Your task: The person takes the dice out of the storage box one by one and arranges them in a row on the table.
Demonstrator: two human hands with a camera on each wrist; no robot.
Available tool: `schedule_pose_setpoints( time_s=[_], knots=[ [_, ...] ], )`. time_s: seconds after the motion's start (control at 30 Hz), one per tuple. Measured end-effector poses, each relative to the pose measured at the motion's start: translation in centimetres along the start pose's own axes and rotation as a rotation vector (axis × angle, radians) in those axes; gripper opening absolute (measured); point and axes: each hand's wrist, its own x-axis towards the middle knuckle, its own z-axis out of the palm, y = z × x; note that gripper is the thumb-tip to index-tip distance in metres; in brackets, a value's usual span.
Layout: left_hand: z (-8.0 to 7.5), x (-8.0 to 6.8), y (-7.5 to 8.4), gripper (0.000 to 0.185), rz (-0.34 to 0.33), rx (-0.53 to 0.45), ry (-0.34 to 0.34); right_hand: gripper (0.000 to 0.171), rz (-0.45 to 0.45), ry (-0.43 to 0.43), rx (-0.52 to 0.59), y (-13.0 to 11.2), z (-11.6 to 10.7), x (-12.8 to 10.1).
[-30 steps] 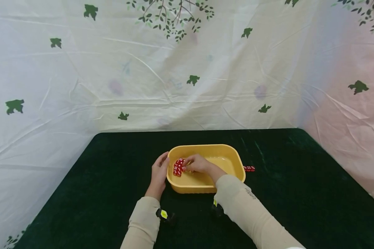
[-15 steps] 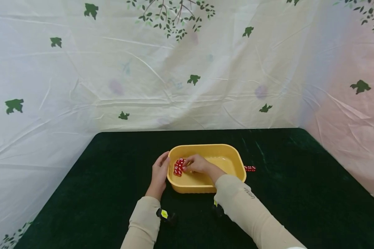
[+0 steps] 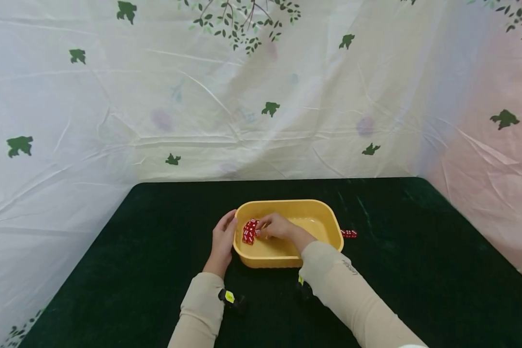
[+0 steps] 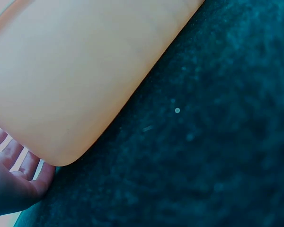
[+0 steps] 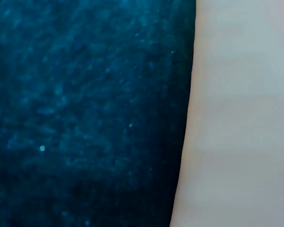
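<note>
Fig.: yellow tub (image 3: 326,220) at counter (image 3: 156,251) ctr. L hand (image 3: 223,238), fingers straight, braces tub wall at 9 o'clock. R hand (image 3: 277,227) inside, fingers curled at red dice cluster (image 3: 248,233); grip unclear. Most dice in tub; few dice (image 3: 349,234) left outside at 3 o'clock.

tabletop (image 3: 156,261): covered in dark green velvet-like cloth, reaching from the near edge to the far backdrop
backdrop (image 3: 200,121): creased pale sheet printed with green leaves and twigs, hanging behind and along the left and right sides
right side of backdrop (image 3: 496,183): tinted pink
</note>
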Motion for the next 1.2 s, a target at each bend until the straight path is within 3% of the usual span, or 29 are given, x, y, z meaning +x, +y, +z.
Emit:
schedule_pose_setpoints(
  time_s=[0.57, 0.93, 1.2],
  knots=[
    [0.1, 0.1, 0.2, 0.034, -0.008, -0.002, 0.001, 0.017, -0.043, -0.010, 0.024, -1.5, -1.8, -0.6],
    [0.0, 0.2, 0.1, 0.034, -0.012, -0.006, 0.011, 0.015, -0.132, 0.029, -0.042, -1.9, -3.9, -1.6],
    [0.2, 0.0, 0.1, 0.034, -0.006, -0.024, 0.009, 0.016, -0.142, 0.059, -0.084, -2.0, -5.8, -2.4]
  ],
)
